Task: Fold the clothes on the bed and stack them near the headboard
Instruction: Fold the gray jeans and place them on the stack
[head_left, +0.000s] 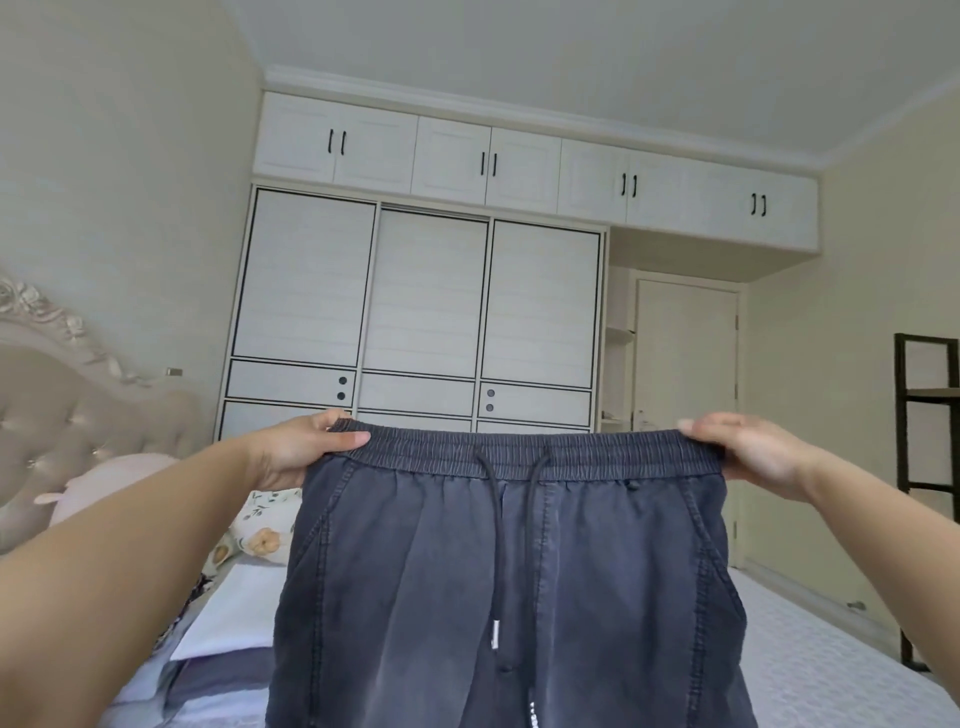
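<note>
While the left hand (301, 447) pinched one end of the elastic waistband, thumb on the front and fingers curled behind, the right hand (748, 452) gripped the other end in the same way, so that the dark blue-grey trousers (509, 587) hung stretched flat between them, front towards the camera, raised above the bed (810, 660). A dark drawstring (496, 561) dangled from the middle of the waistband, its tips pale. Behind the trousers on the left, folded clothes (228, 629) lay on the bed, a white piece uppermost over grey and pale ones. Further back sat a floral pillow (260, 530) and a pink cushion (104, 488), close to the tufted headboard (67, 415). Across the room stood a white wardrobe (426, 291) with sliding doors and upper cabinets, a closed door (685, 415) beside it, and a dark shelf unit (930, 415) at the right edge.
</note>
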